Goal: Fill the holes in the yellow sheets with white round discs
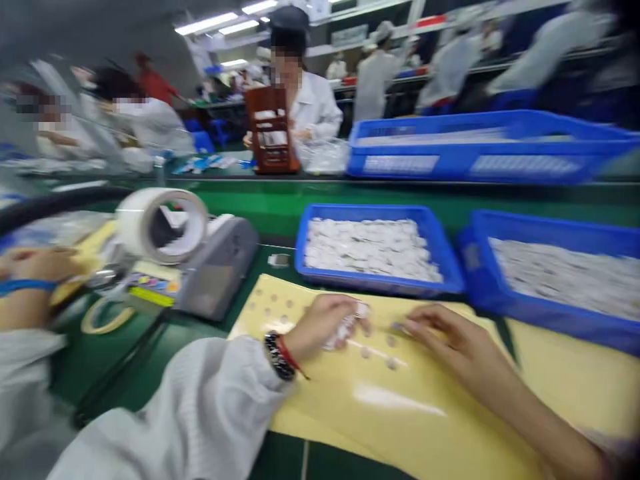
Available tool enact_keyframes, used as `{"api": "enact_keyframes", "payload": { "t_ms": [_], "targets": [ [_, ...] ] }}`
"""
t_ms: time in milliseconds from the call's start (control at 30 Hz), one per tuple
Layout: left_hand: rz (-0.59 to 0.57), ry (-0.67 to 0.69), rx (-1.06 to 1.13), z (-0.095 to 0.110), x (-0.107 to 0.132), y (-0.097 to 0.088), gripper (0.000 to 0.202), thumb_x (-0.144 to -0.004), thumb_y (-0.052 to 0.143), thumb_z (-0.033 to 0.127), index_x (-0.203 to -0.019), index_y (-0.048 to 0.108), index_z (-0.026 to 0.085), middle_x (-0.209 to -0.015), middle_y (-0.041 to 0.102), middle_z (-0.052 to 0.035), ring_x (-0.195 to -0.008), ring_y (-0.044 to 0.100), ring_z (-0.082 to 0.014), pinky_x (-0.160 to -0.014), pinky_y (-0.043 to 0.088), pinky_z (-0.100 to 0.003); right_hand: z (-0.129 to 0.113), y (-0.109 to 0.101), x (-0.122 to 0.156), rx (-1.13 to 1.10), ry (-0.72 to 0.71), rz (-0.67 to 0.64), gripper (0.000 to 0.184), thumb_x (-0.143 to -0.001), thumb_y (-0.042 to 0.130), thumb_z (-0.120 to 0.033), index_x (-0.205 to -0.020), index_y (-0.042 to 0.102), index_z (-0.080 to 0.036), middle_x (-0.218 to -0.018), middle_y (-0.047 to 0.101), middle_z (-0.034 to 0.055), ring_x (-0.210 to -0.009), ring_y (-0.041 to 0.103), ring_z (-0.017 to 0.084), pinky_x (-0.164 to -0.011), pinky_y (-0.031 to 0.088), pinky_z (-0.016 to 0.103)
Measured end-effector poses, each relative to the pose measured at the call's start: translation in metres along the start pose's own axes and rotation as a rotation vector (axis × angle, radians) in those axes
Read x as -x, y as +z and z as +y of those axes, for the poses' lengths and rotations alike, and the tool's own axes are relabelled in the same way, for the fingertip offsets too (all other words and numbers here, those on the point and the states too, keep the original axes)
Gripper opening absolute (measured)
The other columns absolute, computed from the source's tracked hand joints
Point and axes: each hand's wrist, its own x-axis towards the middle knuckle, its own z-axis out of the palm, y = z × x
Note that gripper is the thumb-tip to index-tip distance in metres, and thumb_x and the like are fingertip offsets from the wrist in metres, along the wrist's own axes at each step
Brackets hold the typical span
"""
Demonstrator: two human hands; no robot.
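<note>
My left hand (323, 321) is closed around several small white pieces (346, 328) above a glossy yellow sheet (390, 427). What kind of pieces they are is too blurred to tell. Thumb and forefinger of my right hand (450, 337) pinch a small greyish piece (399, 327), just over the same sheet. Small round greyish dots (391, 363) sit on the sheet between my hands, and others (267, 312) form rows near its left corner. A bead bracelet and a red cord circle my left wrist.
Behind the sheet stands a blue tray (380, 285) full of white pieces, with a second blue tray (565, 300) to its right. At left are a grey tape dispenser (220, 267), a white tape roll (133, 220) and a co-worker's hand (43, 267). A large blue crate (480, 167) rests farther back.
</note>
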Motion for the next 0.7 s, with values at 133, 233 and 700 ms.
{"api": "enact_keyframes", "payload": {
  "t_ms": [133, 233, 700],
  "targets": [
    [-0.023, -0.022, 0.006, 0.000, -0.002, -0.002, 0.021, -0.072, 0.059, 0.028, -0.082, 0.060, 0.010, -0.070, 0.061, -0.0052, -0.040, 0.040, -0.0043, -0.029, 0.024, -0.013, -0.001, -0.004, -0.001, 0.059, 0.126, -0.102, 0.019, -0.081, 0.052, -0.037, -0.075, 0.059, -0.020, -0.079, 0.065, 0.0041, -0.075, 0.061, 0.019, -0.063, 0.049, 0.027],
    [-0.048, -0.026, -0.027, 0.001, 0.003, 0.000, 0.022, -0.073, 0.061, 0.030, -0.085, 0.060, 0.011, -0.070, 0.059, -0.0040, -0.041, 0.039, -0.0040, -0.031, 0.025, -0.013, -0.002, -0.003, -0.003, 0.131, 0.123, -0.151, 0.015, -0.079, 0.052, -0.031, -0.072, 0.059, -0.019, -0.077, 0.065, 0.0039, -0.073, 0.061, 0.019, -0.062, 0.047, 0.028],
    [-0.048, -0.183, 0.012, 0.015, 0.006, 0.000, 0.012, -0.079, 0.056, 0.024, -0.079, 0.061, 0.013, -0.054, 0.055, -0.0015, -0.038, 0.036, -0.0044, -0.034, 0.023, -0.015, -0.009, -0.002, -0.002, 0.346, 0.104, -0.237, 0.025, -0.070, 0.065, -0.041, -0.067, 0.053, -0.020, -0.073, 0.060, 0.0021, -0.073, 0.053, 0.019, -0.061, 0.038, 0.029]
  ]
}}
